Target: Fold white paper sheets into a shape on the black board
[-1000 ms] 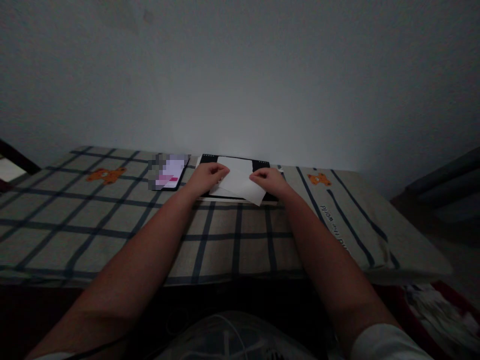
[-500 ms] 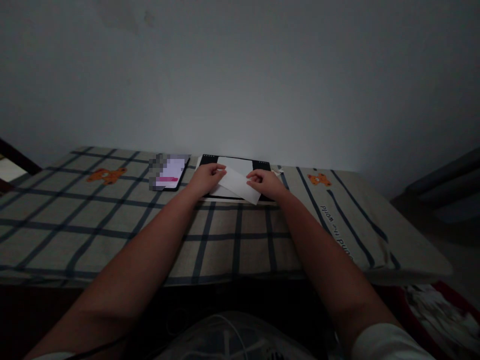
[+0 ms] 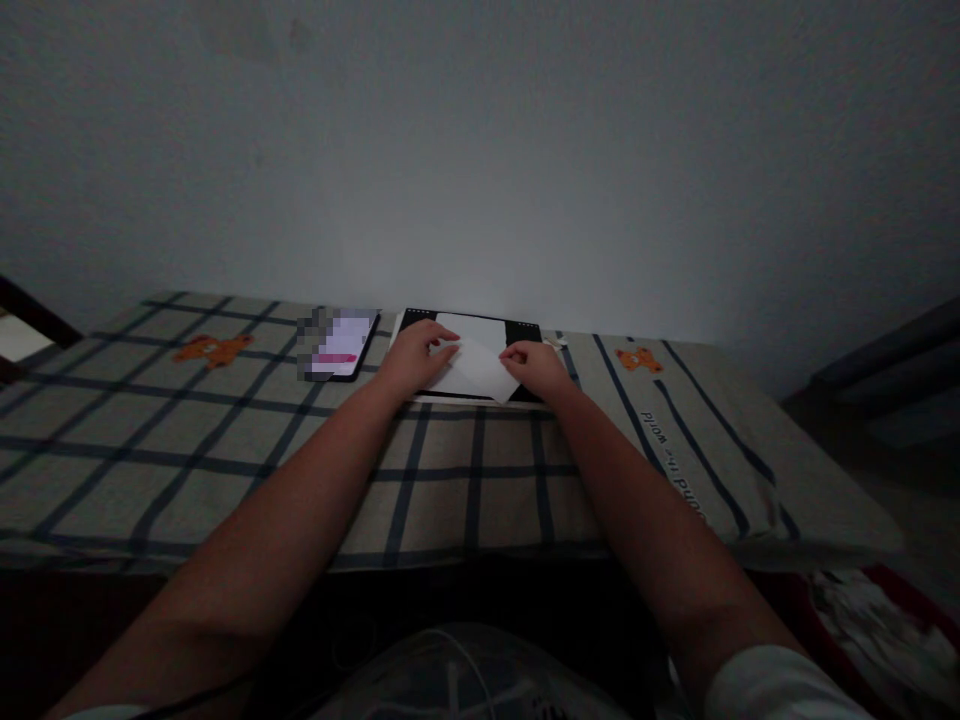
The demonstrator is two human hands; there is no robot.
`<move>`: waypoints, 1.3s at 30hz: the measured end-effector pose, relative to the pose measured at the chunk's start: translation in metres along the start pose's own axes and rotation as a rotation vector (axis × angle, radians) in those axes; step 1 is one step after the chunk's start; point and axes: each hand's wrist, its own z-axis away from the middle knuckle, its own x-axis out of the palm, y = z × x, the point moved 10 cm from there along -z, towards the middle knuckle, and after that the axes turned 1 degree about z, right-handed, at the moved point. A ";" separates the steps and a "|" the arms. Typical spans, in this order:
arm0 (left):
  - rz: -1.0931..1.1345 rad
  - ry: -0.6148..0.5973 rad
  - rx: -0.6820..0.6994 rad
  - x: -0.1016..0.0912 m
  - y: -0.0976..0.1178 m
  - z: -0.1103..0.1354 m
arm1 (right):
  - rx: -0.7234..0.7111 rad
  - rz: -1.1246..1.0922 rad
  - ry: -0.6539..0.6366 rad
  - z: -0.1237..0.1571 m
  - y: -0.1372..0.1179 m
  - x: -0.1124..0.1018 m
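Note:
A small white sheet of paper lies tilted over a black-and-white board or folder with a white middle panel. At its right edge my right hand is closed, thumb and forefinger pinching the paper. My left hand rests over the board's left side. Its thumb and forefinger are a little apart beside the paper's upper left corner, and the other fingers are partly hidden. Whether the left fingertips touch the paper is hard to make out in the dim light.
A tablet or phone with a lit, partly blurred screen lies left of the board. The checked tablecloth with bear prints covers the table, which stands against a grey wall. Crumpled cloth is low on the right.
The paper has flattened and shifted slightly away from me over the board. My left thumb and forefinger have parted a little; my right hand keeps its pinch, slightly further right.

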 end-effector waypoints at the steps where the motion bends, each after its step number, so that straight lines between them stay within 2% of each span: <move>1: -0.016 -0.067 0.070 0.008 0.007 0.002 | -0.018 0.024 -0.015 0.000 -0.001 0.003; 4: -0.072 -0.252 0.190 0.033 0.018 0.010 | -0.092 0.111 -0.040 0.001 -0.007 0.007; 7: -0.103 -0.320 0.194 0.044 0.014 0.014 | -0.187 0.242 -0.022 0.004 -0.017 0.006; 15: -0.098 -0.318 0.175 0.044 0.013 0.014 | -0.243 0.345 -0.143 0.013 -0.029 0.020; 25: -0.100 -0.311 0.166 0.042 0.016 0.015 | -0.262 0.312 -0.151 0.013 -0.030 0.022; 27: -0.107 -0.278 0.170 0.039 0.018 0.013 | -0.272 0.280 -0.148 0.014 -0.033 0.021; 30: -0.124 -0.157 0.158 0.026 0.020 0.009 | -0.273 0.235 -0.125 0.014 -0.036 0.017; 34: -0.112 -0.037 0.136 0.010 0.022 0.007 | -0.226 0.169 -0.049 0.011 -0.036 0.007; 36: -0.093 -0.049 0.146 0.011 0.024 0.007 | -0.175 0.135 -0.013 0.008 -0.032 0.003; 39: -0.068 -0.126 0.198 0.023 0.028 0.010 | -0.113 0.061 0.007 0.005 -0.025 0.002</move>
